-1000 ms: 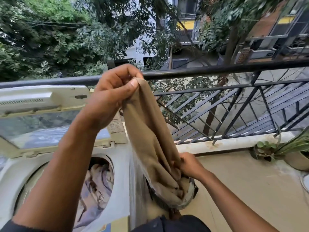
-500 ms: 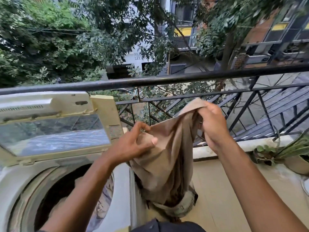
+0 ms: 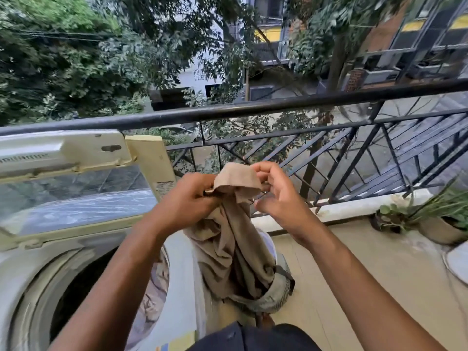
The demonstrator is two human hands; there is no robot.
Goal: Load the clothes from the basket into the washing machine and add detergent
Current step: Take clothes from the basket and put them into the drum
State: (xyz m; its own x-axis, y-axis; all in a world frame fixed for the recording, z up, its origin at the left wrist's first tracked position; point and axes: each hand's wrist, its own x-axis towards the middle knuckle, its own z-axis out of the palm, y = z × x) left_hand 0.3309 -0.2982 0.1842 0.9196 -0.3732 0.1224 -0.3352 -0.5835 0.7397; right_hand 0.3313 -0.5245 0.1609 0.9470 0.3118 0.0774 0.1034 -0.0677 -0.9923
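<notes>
A tan garment (image 3: 228, 239) hangs from both hands, its lower end still in the laundry basket (image 3: 281, 297) on the floor beside the machine. My left hand (image 3: 187, 198) grips the cloth just under its top edge. My right hand (image 3: 281, 198) pinches that top edge with curled fingers. The top-loading washing machine (image 3: 30, 264) stands at the left with its lid (image 3: 76, 158) raised. Pale clothes (image 3: 154, 290) lie inside the drum. No detergent is in view.
A black metal railing (image 3: 253, 110) runs across behind the machine and basket. Potted plants (image 3: 440, 221) sit on the balcony floor at the right, next to a white object (image 3: 458, 259) at the frame edge. Tan floor (image 3: 354, 274) lies right of the basket.
My hands have come together at the garment's top: the right moved left, the left rose slightly. The cloth is now bunched between them and still trails into the basket.
</notes>
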